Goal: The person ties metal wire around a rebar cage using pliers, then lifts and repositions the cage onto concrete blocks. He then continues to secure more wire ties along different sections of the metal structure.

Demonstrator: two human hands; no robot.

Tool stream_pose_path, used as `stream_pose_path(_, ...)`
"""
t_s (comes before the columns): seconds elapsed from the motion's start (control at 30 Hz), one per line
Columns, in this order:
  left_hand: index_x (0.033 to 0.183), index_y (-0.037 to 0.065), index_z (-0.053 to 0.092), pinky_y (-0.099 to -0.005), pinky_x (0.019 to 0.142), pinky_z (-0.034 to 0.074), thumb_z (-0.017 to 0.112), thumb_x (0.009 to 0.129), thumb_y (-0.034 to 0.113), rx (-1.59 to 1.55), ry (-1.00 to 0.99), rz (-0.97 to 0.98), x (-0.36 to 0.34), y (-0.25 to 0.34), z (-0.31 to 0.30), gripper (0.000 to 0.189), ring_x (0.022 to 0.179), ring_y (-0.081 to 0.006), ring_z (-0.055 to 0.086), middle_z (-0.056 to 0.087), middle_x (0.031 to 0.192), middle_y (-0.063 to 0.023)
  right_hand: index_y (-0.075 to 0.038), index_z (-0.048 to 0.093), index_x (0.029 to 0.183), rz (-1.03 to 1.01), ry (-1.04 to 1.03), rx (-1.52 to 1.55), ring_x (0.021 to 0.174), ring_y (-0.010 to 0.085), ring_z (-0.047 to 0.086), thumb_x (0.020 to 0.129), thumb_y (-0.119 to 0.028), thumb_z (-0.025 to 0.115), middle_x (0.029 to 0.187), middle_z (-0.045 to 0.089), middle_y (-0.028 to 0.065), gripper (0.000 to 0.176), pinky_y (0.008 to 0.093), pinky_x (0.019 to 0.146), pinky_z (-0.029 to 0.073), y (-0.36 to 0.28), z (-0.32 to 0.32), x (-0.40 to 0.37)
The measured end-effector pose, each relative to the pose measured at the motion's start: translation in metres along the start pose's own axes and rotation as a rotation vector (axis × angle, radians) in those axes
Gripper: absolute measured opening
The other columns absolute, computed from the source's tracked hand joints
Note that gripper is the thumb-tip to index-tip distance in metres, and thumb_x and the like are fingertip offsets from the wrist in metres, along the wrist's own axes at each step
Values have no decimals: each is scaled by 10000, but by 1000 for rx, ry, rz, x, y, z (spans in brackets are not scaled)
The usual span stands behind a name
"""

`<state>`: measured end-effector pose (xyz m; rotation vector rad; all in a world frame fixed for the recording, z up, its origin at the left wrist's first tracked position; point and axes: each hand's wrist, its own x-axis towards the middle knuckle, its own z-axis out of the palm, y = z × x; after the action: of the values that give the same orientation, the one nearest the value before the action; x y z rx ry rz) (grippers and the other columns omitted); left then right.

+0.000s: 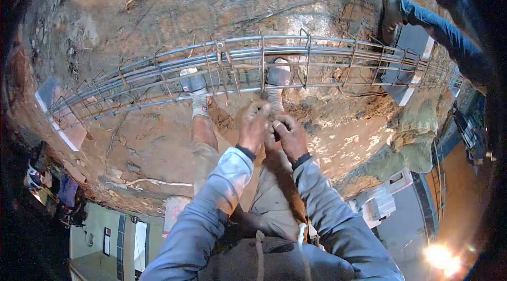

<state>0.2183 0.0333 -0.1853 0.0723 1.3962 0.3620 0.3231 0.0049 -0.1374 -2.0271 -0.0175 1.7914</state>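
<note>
A long cage of steel bars (243,62) with wire-like stirrups stretches across the view above my feet. My left hand (254,122) is closed, its thumb and fingers pinched together just below the cage. Close on its right, my right hand (289,134) is curled with thumb and index finger together, and a small dark thing shows at its fingers. What either hand holds is too small to make out. Neither hand touches the cage. Both sleeves are grey-blue with dark cuffs.
Blocks support the cage at the left (59,115) and right (407,64). Another person's legs in blue trousers (441,27) stand at the upper right. My feet are under the cage on muddy ground (158,149). A bright lamp (442,260) shines at the lower right.
</note>
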Motion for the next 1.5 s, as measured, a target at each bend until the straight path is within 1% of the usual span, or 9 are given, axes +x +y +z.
stream_pose_path(0.1, 974, 59, 557, -194, 463, 376, 574, 866, 265, 78, -23, 2, 8, 22, 22, 233, 546, -42, 462, 554, 721, 1, -24, 601, 965, -124, 96, -343, 630, 113, 577, 864, -167, 529, 723, 614, 40, 190, 254, 546, 457, 8, -24, 19)
stream_pose_path(0.43, 928, 72, 578, -192, 563, 379, 586, 863, 262, -154, -160, 27, 48, 11, 40, 201, 620, -53, 489, 586, 791, 12, 9, 619, 885, -144, -19, -227, 552, 91, 526, 829, -132, 541, 666, 578, 34, 171, 241, 512, 428, -12, -59, 73)
stream_pose_path(0.6, 764, 5, 614, -302, 529, 426, 552, 852, 272, 780, 26, 185, 73, 22, 32, 288, 557, -140, 546, 603, 628, -73, 5, 598, 897, -84, 92, -188, 507, 99, 524, 829, -110, 537, 692, 588, 55, 146, 234, 451, 410, 29, -60, 107)
stream_pose_path(0.77, 839, 59, 635, -384, 626, 466, 547, 823, 288, 967, 85, 251, 84, 34, 33, 246, 663, -302, 619, 632, 694, -152, -21, 545, 978, 275, 88, 280, 493, 90, 501, 867, -89, 468, 714, 566, 54, 152, 206, 410, 380, 8, -48, 113)
stream_pose_path(0.83, 843, 71, 630, -421, 648, 464, 539, 828, 279, 1047, 188, 610, 93, 38, 42, 228, 710, -348, 612, 630, 743, -173, -18, 553, 956, 286, 20, 548, 467, 115, 481, 847, -94, 478, 678, 568, 44, 153, 246, 373, 367, 12, -44, 134)
stream_pose_path(1.17, 875, -1, 638, -462, 731, 451, 545, 797, 316, 1387, 95, 341, 136, 18, 83, 339, 803, -408, 586, 605, 827, -263, -30, 495, 1079, 207, 73, 629, 510, 130, 492, 863, -40, 424, 730, 547, 55, 228, 224, 442, 414, 38, -47, 149)
stream_pose_path(1.23, 895, 1, 643, -453, 718, 451, 563, 781, 329, 1145, 29, 258, 137, 19, 85, 356, 817, -418, 576, 594, 863, -272, -19, 569, 936, 252, -28, 627, 477, 121, 450, 848, -23, 436, 704, 552, 62, 160, 247, 399, 372, 34, -50, 151)
stream_pose_path(1.4, 911, 39, 664, -281, 530, 419, 630, 775, 219, 654, -19, 300, 149, -6, 69, 228, 596, -105, 511, 598, 676, -7, -38, 631, 776, 219, 59, -255, 597, 218, 634, 840, -219, 455, 669, 640, 134, 261, 332, 452, 472, 0, -55, 158)
stream_pose_path(1.5, 916, 38, 670, -274, 526, 416, 624, 780, 209, 646, -18, 258, 149, -4, 72, 224, 596, -108, 517, 597, 690, -14, -46, 644, 832, 116, -32, -739, 733, 289, 632, 832, -264, 416, 787, 647, 155, 316, 384, 622, 490, 15, -60, 190)
